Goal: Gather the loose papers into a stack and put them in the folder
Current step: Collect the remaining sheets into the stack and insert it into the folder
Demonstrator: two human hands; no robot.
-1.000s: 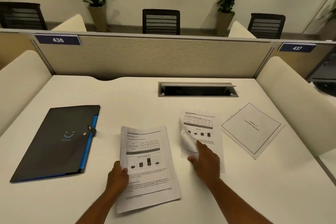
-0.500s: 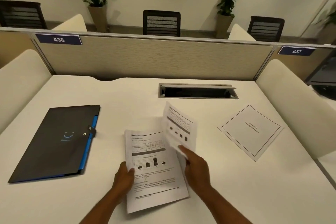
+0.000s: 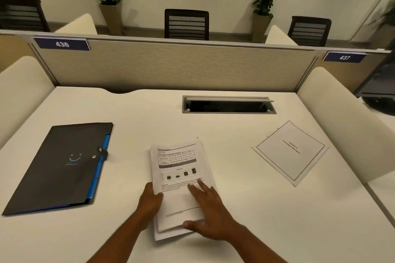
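Two printed sheets with tables and bar charts lie one on the other as a small stack of papers in the middle of the white desk. My left hand grips the stack's left edge. My right hand lies flat on the top sheet, fingers spread, thumb at its lower edge. A third sheet with a framed title lies alone at the right, turned askew. A closed black folder with blue edges and a snap tab lies at the left.
An open cable hatch is set into the white desk behind the papers. A beige partition closes the back, and cream side panels flank the desk. Chairs and potted plants stand beyond.
My right hand carried the second charted sheet leftward and laid it on the sheet held by my left hand; it now presses flat on top. The title sheet and folder stayed put.
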